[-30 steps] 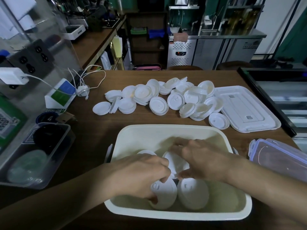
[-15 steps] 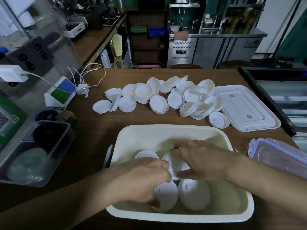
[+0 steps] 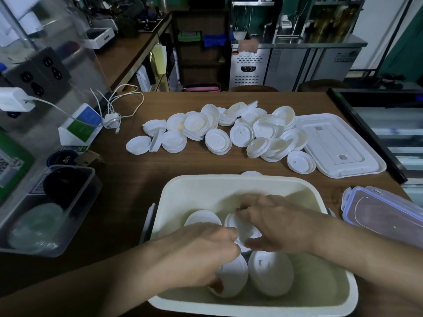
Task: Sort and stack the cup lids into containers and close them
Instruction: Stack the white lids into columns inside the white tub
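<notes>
Now, inside the tub [image 3: 206, 191], the left hand [image 3: 199, 255] curls round a lid stack [image 3: 233, 275], the right hand [image 3: 283, 225] pinches another lid [image 3: 245, 229] just behind, and loose lids [image 3: 219, 140] lie on the counter [image 3: 128, 179] beyond the tub.

Found no legible word, brand or number anywhere. Made out a QR code on the green placard [image 3: 9, 163] at the left edge, with small print too blurred to read. Spotted another QR pattern on the sticker [image 3: 73, 148] lying flat beneath the blue-and-green card [image 3: 83, 124], itself marked only with smudged lines. Noticed dark lettering on the side of the white tray [image 3: 100, 37] on the far counter and a printed plate on the steel fridge door [image 3: 343, 58], both illegible.
</notes>
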The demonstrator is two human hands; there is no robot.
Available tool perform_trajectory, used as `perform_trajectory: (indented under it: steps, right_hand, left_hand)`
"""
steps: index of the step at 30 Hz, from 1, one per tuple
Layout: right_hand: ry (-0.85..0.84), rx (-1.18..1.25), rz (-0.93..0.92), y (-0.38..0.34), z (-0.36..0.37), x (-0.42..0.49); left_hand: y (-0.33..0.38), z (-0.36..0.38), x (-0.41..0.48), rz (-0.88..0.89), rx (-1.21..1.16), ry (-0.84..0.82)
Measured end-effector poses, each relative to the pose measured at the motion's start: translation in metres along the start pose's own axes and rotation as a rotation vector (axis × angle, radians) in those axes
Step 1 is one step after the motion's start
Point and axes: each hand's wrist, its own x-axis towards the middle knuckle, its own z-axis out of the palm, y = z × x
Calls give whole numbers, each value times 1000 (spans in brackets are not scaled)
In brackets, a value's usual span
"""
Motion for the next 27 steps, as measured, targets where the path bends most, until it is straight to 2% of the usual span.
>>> perform_trajectory:
  steps: [9,15,21,27]
  right_hand:
    - [28,-10,37,7,-7,-7]
    - [232,62,-79,25,-35,-23]
    - [486,362,15,71,-72,-27]
    - [477,402,183,127,-47,6]
  left_hand:
    - [-5,-19,-2,-47,42,17]
    - [-20,-63,1,-4,-152,115]
    - [-64,-105,17,28,-343,381]
    - [-129,-102,79,-94,-498,361]
